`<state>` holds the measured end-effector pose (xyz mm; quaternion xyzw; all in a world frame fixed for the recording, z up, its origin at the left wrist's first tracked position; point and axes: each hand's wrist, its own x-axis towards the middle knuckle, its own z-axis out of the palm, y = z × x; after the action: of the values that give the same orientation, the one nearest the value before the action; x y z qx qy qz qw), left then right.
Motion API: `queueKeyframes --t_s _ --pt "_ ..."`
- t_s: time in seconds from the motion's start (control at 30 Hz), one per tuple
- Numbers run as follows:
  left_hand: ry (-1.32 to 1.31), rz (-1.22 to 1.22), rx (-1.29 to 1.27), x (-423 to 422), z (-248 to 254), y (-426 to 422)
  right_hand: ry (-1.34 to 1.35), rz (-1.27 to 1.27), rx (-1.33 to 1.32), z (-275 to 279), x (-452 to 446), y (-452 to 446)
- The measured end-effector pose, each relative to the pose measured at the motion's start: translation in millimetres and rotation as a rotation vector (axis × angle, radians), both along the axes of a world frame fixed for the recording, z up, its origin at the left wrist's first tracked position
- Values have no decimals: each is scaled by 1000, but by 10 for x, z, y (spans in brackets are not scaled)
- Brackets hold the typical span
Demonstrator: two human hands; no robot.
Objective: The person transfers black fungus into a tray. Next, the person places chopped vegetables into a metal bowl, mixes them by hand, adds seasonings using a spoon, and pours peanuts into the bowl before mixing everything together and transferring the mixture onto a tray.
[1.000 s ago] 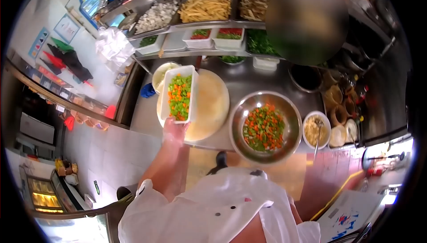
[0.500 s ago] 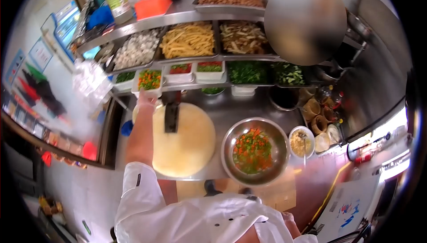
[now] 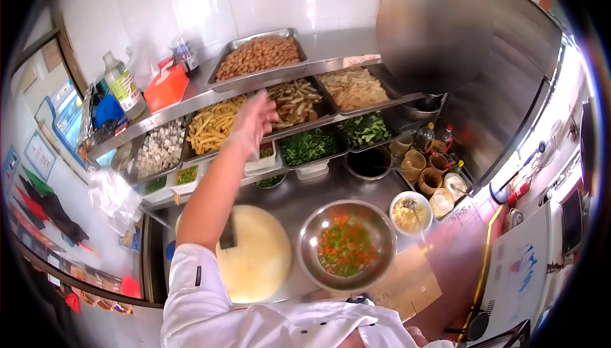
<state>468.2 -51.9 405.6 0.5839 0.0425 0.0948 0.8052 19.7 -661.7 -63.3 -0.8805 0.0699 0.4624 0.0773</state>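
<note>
Your left hand raised, fingers spread, holding nothing visible; steel bowl below, on the table.

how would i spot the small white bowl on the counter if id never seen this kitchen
On the steel counter, find the wide metal bowl of diced orange and green pieces. To its right is the smaller white bowl. Its pale chopped contents and the spoon in it set it apart from the brown pots beyond.
</note>
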Motion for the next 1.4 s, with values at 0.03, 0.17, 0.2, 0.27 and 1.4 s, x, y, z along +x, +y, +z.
queueKeyframes --t_s 0.03,0.17,0.2,0.27,1.4 --pt "-9 35 -111 163 228 -105 -5 0 9 -34 7 -24" --pt "-63 144 -417 714 540 -298 -20 10 33 -147 123 -206" --pt "-52 210 -456 813 532 -299 -23 13 40 -159 178 -262" --pt "-22 362 -518 845 585 -359 -30 34 53 -192 320 -403" --pt "764 944 -116 -5257 -3440 237 153 978 -120 -732 1048 -663"
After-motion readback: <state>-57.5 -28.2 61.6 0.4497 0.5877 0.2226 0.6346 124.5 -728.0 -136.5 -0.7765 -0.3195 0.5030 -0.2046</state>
